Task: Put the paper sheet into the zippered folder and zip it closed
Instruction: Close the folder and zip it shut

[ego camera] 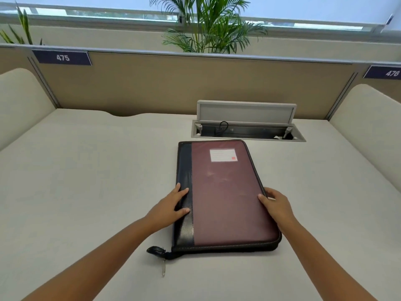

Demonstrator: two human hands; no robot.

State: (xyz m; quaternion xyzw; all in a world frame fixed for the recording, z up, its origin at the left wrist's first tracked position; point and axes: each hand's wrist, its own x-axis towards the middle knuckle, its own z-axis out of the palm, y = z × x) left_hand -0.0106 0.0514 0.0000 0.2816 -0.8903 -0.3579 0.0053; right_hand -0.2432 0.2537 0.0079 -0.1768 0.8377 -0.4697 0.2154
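A maroon zippered folder (225, 192) with a black spine strip and a white label lies flat and closed on the desk (86, 181). Its zipper runs along the near edge, with the black end tab and metal pull (163, 269) sticking out at the near left corner. My left hand (171, 206) rests on the black spine side, fingers spread over the edge. My right hand (274, 202) holds the folder's right edge, thumb on the cover. No paper sheet is visible.
An open cable hatch (247, 127) with its grey lid raised sits just behind the folder. A beige partition (173, 83) with number plates 475 and 476 closes the desk's back. Cream side dividers stand left and right. Plants rise behind the partition.
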